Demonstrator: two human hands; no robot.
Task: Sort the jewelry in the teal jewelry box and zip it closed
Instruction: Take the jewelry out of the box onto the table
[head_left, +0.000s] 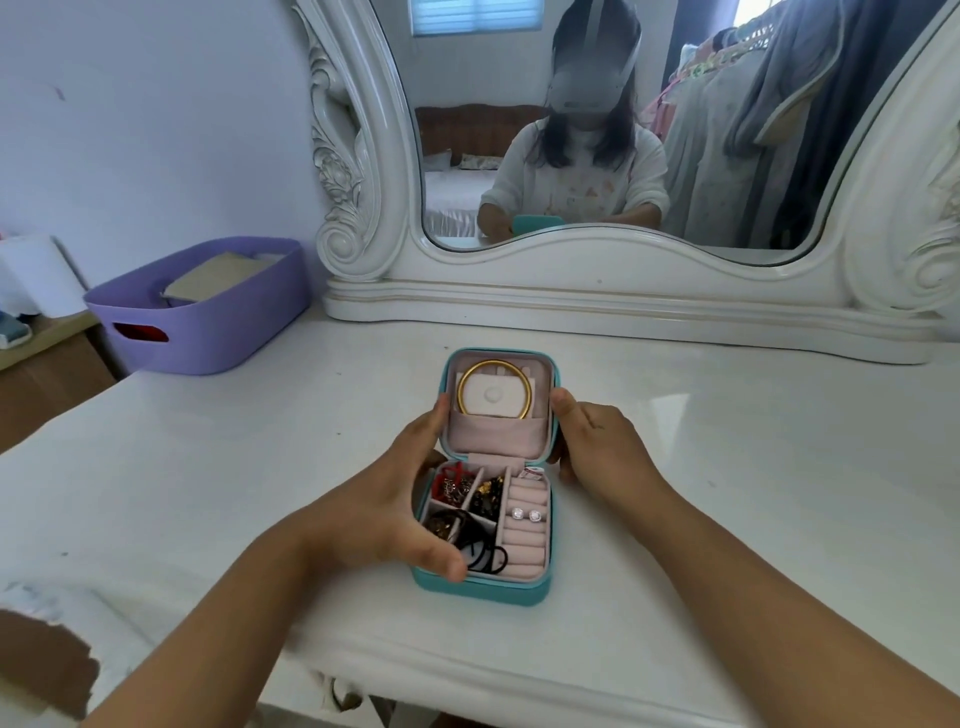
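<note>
**Lid held, ready to fold shut**

Far left: purple bin (208, 312) against the wall, well apart from the work. Centre of the white table (727, 441): teal box (483, 590) lying open, lid (500, 405) tilted up at the far side. Left hand (384, 499) curled round the lid's left edge, thumb low over the near-left tray. In the tray: mixed trinkets, black hair ties (480, 548), two stud earrings (525, 515) on the pink rolls. In the lid pocket: gold bangle (494, 389). Right hand (597, 441) gripping the lid's right edge. Sorting apparently done; closing step in hand. Next: fold lid down flat without pinching anything, then find the zip pull, not visible here.
</note>
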